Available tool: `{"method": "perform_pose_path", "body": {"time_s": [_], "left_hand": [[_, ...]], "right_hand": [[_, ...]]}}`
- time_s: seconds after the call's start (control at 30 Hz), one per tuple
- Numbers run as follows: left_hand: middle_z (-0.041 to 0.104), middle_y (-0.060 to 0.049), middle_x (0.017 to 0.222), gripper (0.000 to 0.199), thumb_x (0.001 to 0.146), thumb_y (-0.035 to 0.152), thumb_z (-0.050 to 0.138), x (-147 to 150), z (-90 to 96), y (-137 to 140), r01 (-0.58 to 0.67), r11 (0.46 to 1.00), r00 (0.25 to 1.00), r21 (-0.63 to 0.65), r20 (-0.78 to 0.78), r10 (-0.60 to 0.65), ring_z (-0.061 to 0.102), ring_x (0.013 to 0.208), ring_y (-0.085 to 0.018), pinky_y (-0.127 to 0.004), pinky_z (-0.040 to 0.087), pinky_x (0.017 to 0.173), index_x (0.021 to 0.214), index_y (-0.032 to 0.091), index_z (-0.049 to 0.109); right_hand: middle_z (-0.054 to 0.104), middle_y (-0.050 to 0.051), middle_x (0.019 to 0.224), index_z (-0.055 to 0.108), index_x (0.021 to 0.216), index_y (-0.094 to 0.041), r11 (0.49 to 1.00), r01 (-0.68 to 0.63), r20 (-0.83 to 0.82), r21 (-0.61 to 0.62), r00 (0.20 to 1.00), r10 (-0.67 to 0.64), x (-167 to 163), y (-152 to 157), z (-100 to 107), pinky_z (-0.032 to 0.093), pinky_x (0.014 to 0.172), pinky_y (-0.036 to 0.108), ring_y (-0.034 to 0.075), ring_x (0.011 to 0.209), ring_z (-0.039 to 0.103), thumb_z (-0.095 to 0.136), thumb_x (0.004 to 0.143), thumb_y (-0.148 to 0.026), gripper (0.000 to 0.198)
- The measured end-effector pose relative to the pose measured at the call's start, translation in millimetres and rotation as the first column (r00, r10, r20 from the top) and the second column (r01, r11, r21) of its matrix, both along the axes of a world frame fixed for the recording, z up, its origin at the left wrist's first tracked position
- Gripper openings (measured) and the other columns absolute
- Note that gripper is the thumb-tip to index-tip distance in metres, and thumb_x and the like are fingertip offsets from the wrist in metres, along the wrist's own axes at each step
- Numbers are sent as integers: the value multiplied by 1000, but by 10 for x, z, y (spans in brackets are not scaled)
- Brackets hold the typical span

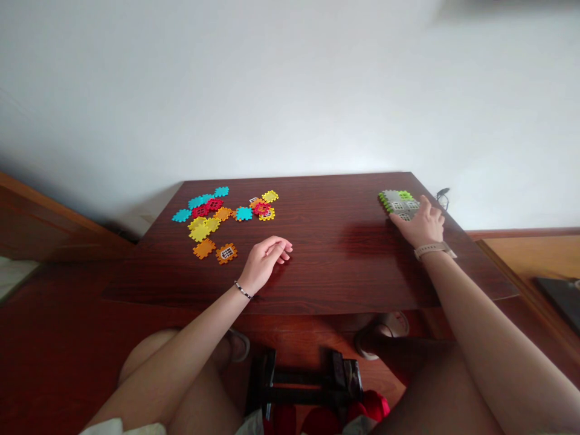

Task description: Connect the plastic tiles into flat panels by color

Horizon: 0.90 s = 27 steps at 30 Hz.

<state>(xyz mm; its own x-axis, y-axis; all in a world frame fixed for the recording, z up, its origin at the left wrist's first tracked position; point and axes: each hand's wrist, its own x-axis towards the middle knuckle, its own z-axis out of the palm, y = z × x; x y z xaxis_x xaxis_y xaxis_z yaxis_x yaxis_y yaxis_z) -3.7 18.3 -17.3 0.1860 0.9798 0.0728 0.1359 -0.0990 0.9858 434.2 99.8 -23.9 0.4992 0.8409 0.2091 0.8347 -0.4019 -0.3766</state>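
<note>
Here the right hand (423,225) lies flat, fingers spread, on the grey and green block panel (399,202) near the table's (335,254) far right corner, while the left hand (267,260) rests loosely curled, empty, beside loose blocks (217,214) at the far left.

No text, label, brand, number or sign can be read anywhere in the view. The flat plastic interlocking tiles in blue, red, yellow and orange (224,214) near the far left corner of the dark wooden bench (335,254) carry only moulded window-like grilles, no lettering. The grey and green assembled tile block (397,202) near the far right corner shows none either.
</note>
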Motion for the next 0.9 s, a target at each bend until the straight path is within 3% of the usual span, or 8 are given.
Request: {"method": "perform_pose_path", "body": {"time_s": [0.7, 0.9], "left_hand": [[78, -10, 101, 39, 102, 55, 63, 4, 13, -9, -2, 1000, 1000, 0, -13, 2, 73, 81, -18, -27, 59, 71, 102, 17, 75], [78, -10, 101, 40, 102, 55, 63, 4, 6, -3, 7, 1000, 1000, 4, -17, -7, 73, 81, -18, -28, 59, 71, 102, 18, 75]], "right_hand": [[44, 28, 157, 26, 169, -18, 1000, -19, -20, -2, 1000, 19, 40, 7, -38, 39, 114, 64, 52, 140, 47, 70, 81, -72, 112], [39, 28, 164, 25, 169, -17, 999, -31, 18, 26, 999, 31, -49, -60, 51, 34, 118, 67, 52, 148, 39, 68, 84, -69, 109]]}}
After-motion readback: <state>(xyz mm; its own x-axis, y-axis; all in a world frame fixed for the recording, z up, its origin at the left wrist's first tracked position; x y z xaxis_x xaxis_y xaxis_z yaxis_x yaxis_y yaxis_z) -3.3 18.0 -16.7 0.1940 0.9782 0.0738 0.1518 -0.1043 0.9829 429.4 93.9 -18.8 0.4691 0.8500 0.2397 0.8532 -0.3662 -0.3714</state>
